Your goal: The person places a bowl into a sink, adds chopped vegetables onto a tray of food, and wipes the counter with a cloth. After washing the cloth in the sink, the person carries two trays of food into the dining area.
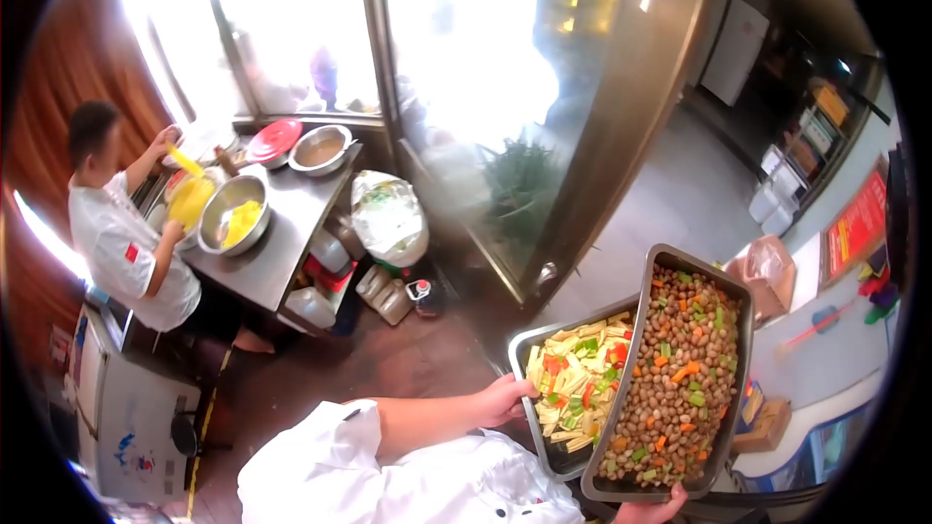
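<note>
My left hand [504, 401] is closed on the left rim of a metal tray of cut yellow tofu-skin sticks [573, 398] mixed with red and green pepper pieces. At the lower edge of the view, my right hand [652, 508] grips the near end of a second, deep metal tray [746, 330]. It is filled with peanuts [670, 388], diced carrot and green vegetable pieces. This peanut tray overlaps the right part of the first tray and hides it. Most of my right hand's fingers are hidden beneath the tray.
A glass door [524, 136] with a metal frame stands open ahead. To the left, a co-worker [131, 223] handles yellow food by a steel table [282, 233] with bowls. A white sack [388, 218] and jugs [383, 293] stand beside the table. A cardboard box [762, 425] lies right.
</note>
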Available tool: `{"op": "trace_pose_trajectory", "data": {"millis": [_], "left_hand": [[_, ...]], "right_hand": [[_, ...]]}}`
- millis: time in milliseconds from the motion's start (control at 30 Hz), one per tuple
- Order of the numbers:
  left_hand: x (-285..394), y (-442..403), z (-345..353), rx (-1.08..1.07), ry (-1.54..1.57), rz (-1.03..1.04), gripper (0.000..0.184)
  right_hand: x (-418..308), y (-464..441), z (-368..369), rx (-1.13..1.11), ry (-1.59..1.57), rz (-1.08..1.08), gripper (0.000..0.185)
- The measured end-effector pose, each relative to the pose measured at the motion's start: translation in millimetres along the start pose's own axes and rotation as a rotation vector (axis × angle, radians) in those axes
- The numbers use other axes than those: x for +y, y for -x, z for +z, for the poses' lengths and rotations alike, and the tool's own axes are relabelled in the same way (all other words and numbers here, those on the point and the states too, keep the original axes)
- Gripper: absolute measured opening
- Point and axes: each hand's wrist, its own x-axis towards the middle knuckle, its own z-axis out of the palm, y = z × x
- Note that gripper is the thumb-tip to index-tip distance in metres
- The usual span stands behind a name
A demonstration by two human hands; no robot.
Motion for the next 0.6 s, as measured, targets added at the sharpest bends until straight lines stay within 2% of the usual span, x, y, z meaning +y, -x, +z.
{"op": "trace_pose_trajectory", "data": {"millis": [67,100,133,200,267,300,367,467,500,600], "left_hand": [[12,-1,8,-0.010,-0.005,-0.013,0.018],[15,-2,14,-0.008,-0.006,-0.016,0.016],[18,0,13,-0.013,-0.007,-0.039,0.025],[24,7,16,-0.024,-0.010,-0.085,0.043],[36,22,29,0.083,-0.016,-0.052,0.033],[40,30,40,0.148,-0.001,-0.048,0.022],[43,32,41,0.087,-0.029,-0.011,0.012],[28,33,27,0.068,-0.020,0.050,0.006],[26,31,22,0.069,-0.019,0.071,0.005],[16,29,16,0.111,-0.031,0.126,0.005]], "right_hand": [[7,-2,-1,0.000,-0.051,0.003,0.066],[22,-3,-2,-0.016,0.004,-0.090,0.068],[24,-1,1,-0.015,0.019,-0.175,0.069],[24,-6,-6,-0.042,-0.028,-0.185,0.069],[27,-1,5,-0.099,0.042,-0.233,0.066],[25,-3,5,-0.129,0.002,-0.222,0.066],[28,-14,-1,-0.156,-0.033,-0.243,0.066],[17,-21,-11,-0.086,-0.030,-0.215,0.065],[13,-30,-22,-0.152,-0.059,-0.212,0.065],[8,-42,-32,-0.131,-0.083,-0.182,0.065]]}}
